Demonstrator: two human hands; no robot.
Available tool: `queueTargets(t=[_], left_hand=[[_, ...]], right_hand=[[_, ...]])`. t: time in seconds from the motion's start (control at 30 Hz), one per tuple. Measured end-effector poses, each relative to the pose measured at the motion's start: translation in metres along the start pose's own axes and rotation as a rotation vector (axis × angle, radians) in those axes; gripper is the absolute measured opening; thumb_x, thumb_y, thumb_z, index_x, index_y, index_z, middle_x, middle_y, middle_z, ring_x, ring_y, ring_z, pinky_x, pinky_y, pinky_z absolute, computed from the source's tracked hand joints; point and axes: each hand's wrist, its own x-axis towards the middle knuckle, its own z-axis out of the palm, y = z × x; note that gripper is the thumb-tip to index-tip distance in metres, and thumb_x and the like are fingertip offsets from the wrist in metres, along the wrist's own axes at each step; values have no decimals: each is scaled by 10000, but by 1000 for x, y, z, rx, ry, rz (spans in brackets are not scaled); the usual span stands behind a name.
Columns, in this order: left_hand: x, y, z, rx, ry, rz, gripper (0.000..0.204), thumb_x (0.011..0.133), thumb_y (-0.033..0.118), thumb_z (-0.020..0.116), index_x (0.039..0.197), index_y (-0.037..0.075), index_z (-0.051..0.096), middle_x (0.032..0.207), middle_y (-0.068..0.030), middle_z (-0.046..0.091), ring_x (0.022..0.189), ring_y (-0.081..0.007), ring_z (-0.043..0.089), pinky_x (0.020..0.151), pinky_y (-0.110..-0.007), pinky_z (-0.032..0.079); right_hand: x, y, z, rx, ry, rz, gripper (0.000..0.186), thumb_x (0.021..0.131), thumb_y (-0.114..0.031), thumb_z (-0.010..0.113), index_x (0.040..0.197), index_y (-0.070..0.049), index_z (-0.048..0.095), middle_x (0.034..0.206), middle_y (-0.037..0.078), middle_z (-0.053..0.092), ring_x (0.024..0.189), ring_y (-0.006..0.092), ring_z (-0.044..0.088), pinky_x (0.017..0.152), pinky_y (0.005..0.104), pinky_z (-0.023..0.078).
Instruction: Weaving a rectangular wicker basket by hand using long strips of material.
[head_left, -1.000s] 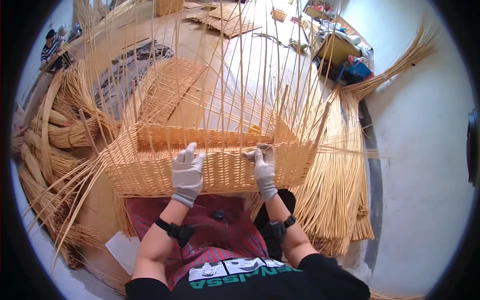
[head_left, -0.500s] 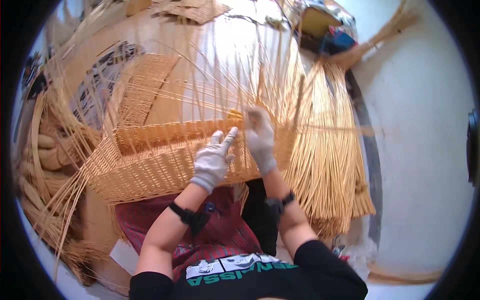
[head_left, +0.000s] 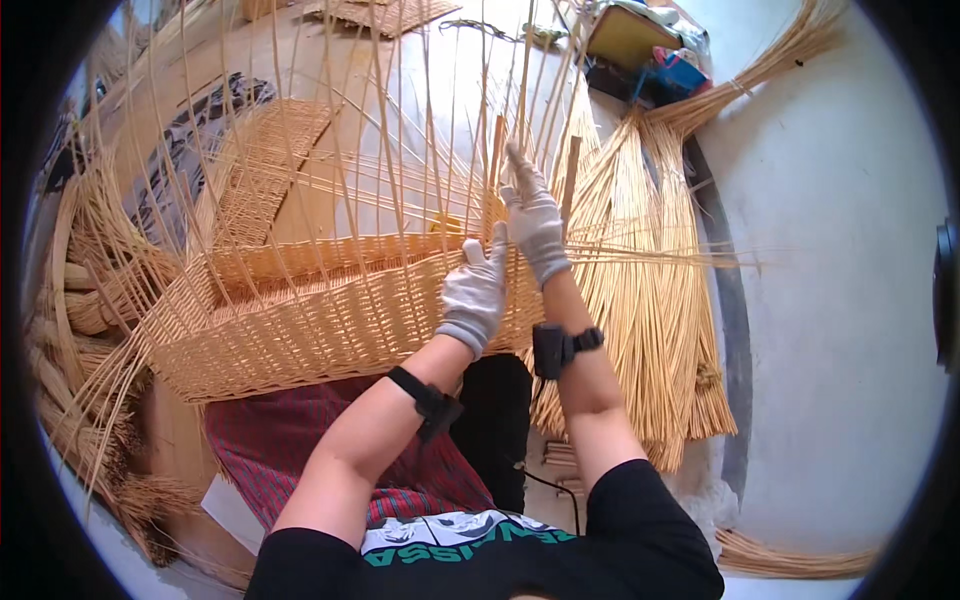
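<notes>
Handwork at the right end of a woven basket (head_left: pixel 300 345), which lies across the lap. The gloved left hand (head_left: pixel 474 300) is at the near wall, two fingers spread (any pinch is hidden); the gloved right hand (head_left: pixel 535 215) is raised by the corner, fingers extended upward, its grip indeterminable. Good practice, in our judgement: steady the wall with the left, keep strands evenly taut, and spare the uprights from bending. Compared with one second earlier, the hands, then well apart along the rim, are close together.
</notes>
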Motion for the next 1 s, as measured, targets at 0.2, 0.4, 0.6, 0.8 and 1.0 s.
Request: queueTargets(t=[0.2, 0.4, 0.6, 0.8, 1.0], left_hand=[[-6, -13, -7, -32, -147, -55, 764, 906, 12, 567, 1563, 300, 305, 1234, -231, 556, 914, -376, 710, 766, -480, 580], [-17, -47, -24, -892, 282, -308, 436, 885, 34, 718, 1303, 55, 595, 1240, -128, 641, 699, -172, 698, 611, -271, 579], [4, -78, 9, -1139, 86, -246, 185, 907, 22, 718, 1079, 53, 657, 978, -15, 701, 496, -66, 548, 436, -224, 462], [-18, -78, -14, -751, 214, 75, 633, 892, 130, 691, 1482, 87, 467, 1463, -157, 533, 1232, -314, 594, 1088, -372, 451], [-189, -199, -101, -609, 424, -46, 281, 913, -26, 648, 1158, 87, 726, 1108, -102, 724, 1002, -243, 692, 893, -357, 551]], right_hand=[[-58, -1, -67, 95, 422, 601, 408, 1037, -37, 473, 1437, -112, 510, 1195, 86, 667, 867, 111, 617, 804, 248, 582], [-64, -9, -47, -121, -23, 336, 374, 1015, -227, 594, 1359, -81, 604, 1304, 154, 668, 1149, 255, 682, 977, 350, 545], [30, -27, 2, -937, -899, 450, 660, 922, -681, 516, 1075, -89, 764, 993, 187, 746, 1007, 370, 703, 868, 427, 545], [-29, -5, -1, -691, -375, 187, 377, 935, -446, 644, 1068, -99, 711, 1021, 134, 728, 998, 333, 681, 864, 446, 535], [-118, 7, 9, -647, -17, 108, 645, 927, -113, 694, 1516, -91, 432, 1596, 177, 343, 1459, 350, 363, 1166, 411, 362]])
